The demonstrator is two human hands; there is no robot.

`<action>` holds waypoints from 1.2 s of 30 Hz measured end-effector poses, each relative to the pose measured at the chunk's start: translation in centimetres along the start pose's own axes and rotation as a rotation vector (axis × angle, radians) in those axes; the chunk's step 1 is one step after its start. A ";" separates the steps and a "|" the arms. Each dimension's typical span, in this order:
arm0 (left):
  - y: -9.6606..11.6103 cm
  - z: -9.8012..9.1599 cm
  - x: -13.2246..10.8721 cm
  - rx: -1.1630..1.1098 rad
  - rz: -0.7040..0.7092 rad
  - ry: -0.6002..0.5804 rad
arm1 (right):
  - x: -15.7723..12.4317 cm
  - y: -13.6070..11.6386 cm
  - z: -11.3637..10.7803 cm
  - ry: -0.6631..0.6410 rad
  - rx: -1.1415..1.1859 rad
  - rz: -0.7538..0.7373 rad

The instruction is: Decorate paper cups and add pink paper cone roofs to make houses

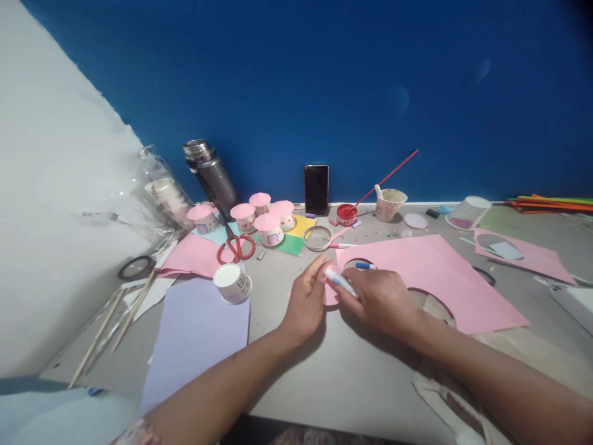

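Observation:
My right hand (377,296) is closed around a white glue tube (340,280), its tip pointing left onto a small pink paper piece (330,292). My left hand (306,300) pinches that pink piece from the left, fingers pressed on it. Both hands rest on the grey table (352,371) near its middle. A large pink sheet (445,278) with round cut-outs lies just right of my right hand. A blue-capped pen (365,266) lies on it behind my fingers.
A lilac sheet (194,334) and a small paper cup (233,283) lie left. Behind them are red scissors (236,247), several pink-topped cups (269,228), a metal flask (213,176), a phone (316,188), a red paint pot (346,214), a brush cup (389,204). Wooden sticks (106,327) lie far left.

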State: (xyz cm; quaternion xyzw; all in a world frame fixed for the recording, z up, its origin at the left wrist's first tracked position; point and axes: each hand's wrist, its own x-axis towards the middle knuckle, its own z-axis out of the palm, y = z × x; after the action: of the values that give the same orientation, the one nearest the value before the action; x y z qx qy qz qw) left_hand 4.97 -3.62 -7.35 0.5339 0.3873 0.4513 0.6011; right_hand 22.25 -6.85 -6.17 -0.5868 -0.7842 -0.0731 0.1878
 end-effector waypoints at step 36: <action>0.1 0.0 -0.8 -0.067 0.018 -0.059 | 0.1 0.1 0.2 -0.031 -0.061 0.080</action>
State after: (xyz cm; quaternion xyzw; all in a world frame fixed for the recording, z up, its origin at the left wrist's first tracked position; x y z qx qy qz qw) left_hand 4.73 -4.36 -7.24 0.5299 0.3491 0.4538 0.6256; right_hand 22.29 -6.72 -6.32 -0.6241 -0.7604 -0.0806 0.1604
